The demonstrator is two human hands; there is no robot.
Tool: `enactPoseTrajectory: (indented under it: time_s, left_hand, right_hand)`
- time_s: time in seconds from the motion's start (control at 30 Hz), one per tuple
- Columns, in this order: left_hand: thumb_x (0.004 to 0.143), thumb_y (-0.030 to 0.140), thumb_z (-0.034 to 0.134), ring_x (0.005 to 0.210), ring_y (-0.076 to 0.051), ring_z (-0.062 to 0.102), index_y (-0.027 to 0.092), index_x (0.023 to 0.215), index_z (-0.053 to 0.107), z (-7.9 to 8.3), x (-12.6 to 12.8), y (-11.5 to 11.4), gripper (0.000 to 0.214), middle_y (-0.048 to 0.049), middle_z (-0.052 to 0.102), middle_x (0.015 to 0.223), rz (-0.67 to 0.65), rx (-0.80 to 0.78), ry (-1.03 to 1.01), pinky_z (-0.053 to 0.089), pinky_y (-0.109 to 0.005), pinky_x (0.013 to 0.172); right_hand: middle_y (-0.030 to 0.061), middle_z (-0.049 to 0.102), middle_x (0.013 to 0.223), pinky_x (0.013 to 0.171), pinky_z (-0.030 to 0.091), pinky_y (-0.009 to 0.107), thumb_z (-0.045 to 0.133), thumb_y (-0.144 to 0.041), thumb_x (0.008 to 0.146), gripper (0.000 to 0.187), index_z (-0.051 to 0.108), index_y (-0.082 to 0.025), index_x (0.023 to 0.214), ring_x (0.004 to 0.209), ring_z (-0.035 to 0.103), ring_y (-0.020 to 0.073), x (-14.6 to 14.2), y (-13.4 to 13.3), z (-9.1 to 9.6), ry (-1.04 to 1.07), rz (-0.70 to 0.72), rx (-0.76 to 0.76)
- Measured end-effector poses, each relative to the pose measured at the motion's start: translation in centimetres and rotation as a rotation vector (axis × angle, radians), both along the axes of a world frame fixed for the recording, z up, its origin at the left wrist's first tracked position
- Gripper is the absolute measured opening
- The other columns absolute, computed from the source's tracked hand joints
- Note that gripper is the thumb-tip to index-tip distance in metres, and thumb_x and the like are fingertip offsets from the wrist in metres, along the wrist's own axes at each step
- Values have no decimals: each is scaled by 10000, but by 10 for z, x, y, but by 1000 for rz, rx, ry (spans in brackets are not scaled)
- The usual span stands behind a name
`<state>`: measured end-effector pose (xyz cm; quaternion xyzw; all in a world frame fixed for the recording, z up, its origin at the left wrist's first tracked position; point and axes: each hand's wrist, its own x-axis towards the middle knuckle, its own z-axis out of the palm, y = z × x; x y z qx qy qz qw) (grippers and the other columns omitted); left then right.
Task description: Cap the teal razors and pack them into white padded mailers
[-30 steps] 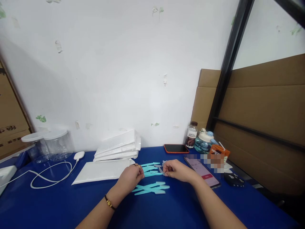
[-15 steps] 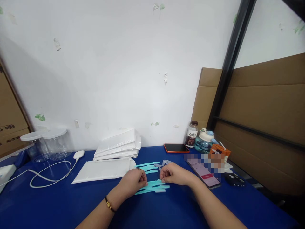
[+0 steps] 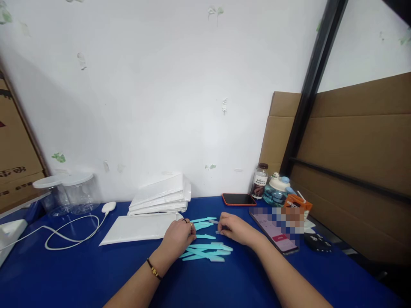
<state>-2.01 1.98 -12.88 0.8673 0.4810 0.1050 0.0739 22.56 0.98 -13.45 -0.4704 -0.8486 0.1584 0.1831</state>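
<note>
Turquoise eyebrow razors lie in two groups on the blue tabletop. The nearer group (image 3: 208,252) is a crossed pile of several; the farther razors (image 3: 201,225) are partly covered by my left hand (image 3: 180,235). With fingers pinched, that hand grips the handle end of a single eyebrow razor (image 3: 206,236), whose blade end points right. Opposite it, my right hand (image 3: 236,228) has its fingertips closed on a small translucent blade cap (image 3: 218,232). Another pale cap (image 3: 213,221) rests just beyond; my right hand hides the other caps.
White padded mailers (image 3: 159,199) are stacked at the back, one mailer (image 3: 138,229) lying in front. Clear jars (image 3: 80,194) and a white cable (image 3: 72,248) are at left. At right are an orange-edged phone (image 3: 239,199), a lit phone (image 3: 276,233), bottles (image 3: 259,182) and a black object (image 3: 317,242).
My left hand has left the nearer razor pile and moved away from me to a razor in the farther group. My right hand has shifted slightly farther, over the caps.
</note>
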Motion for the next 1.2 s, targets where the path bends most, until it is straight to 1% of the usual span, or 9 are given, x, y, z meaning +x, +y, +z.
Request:
enactPoseTrajectory:
  time_s: [0.17, 0.27, 0.53, 0.67, 0.8, 0.9, 1.03, 1.13, 1.2]
  left_hand:
    - [761, 275, 570, 809, -171, 568, 211, 795, 653, -2, -1, 0, 111, -24, 637, 850, 37, -21, -20, 367, -262, 679]
    - [759, 274, 570, 788, -166, 570, 211, 780, 651, -4, -2, 1, 105, -21, 641, 835, 41, -28, -32, 364, -258, 666]
    - [749, 277, 581, 742, -148, 569, 211, 749, 652, -8, 2, 1, 97, -7, 644, 799, 7, -74, -75, 360, -239, 633]
    - [748, 306, 584, 738, -149, 568, 215, 750, 648, -8, 5, -3, 112, 1, 644, 778, -36, -116, -92, 360, -236, 627]
    - [751, 359, 599, 843, -182, 569, 233, 915, 636, -2, 0, -2, 210, -18, 640, 909, -17, -36, -111, 372, -263, 704]
    - [772, 322, 582, 948, -213, 544, 240, 921, 640, 3, -6, 2, 179, -34, 634, 972, 29, 38, -29, 359, -295, 770]
    - [788, 296, 554, 939, -221, 542, 231, 833, 656, 6, -6, 4, 129, -42, 657, 909, 37, 29, 60, 350, -313, 765]
    - [803, 260, 518, 889, -218, 551, 218, 782, 654, 6, -3, 3, 143, -49, 666, 839, 4, 49, 78, 343, -323, 752]
    - [817, 243, 487, 872, -219, 550, 210, 773, 652, 7, -2, 3, 174, -59, 662, 817, -21, 82, 94, 338, -330, 751]
  right_hand:
    - [15, 648, 756, 594, 416, 198, 572, -148, 759, 116, 659, -168, 832, 662, 570, 121, -1, -3, -2, 140, -3, -197]
    - [7, 636, 710, 568, 415, 191, 597, -179, 744, 89, 645, -158, 816, 626, 555, 113, 0, -3, -4, 223, -32, -242]
    - [-7, 616, 659, 544, 401, 191, 624, -250, 740, 93, 655, -164, 753, 584, 541, 106, -10, -2, -11, 254, -1, -203]
    - [2, 636, 673, 550, 405, 198, 616, -249, 744, 103, 675, -167, 766, 594, 556, 116, -13, -5, -6, 222, 31, -206]
    - [35, 653, 804, 653, 431, 237, 543, -213, 788, 153, 684, -175, 834, 704, 577, 147, 7, -1, 5, 206, -128, -17]
    - [56, 635, 883, 734, 429, 269, 470, -129, 796, 219, 669, -174, 876, 788, 579, 166, 28, 7, 7, 154, -269, 106]
    - [61, 601, 924, 756, 422, 270, 493, -123, 784, 204, 650, -177, 902, 821, 569, 171, 35, 12, 1, 71, -303, 91]
    - [55, 575, 896, 720, 417, 262, 570, -227, 775, 127, 639, -176, 869, 790, 561, 172, 26, 12, -2, 20, -340, 63]
    - [52, 562, 879, 706, 409, 253, 587, -236, 766, 111, 638, -173, 842, 769, 558, 164, 20, 12, -3, -2, -350, 62]
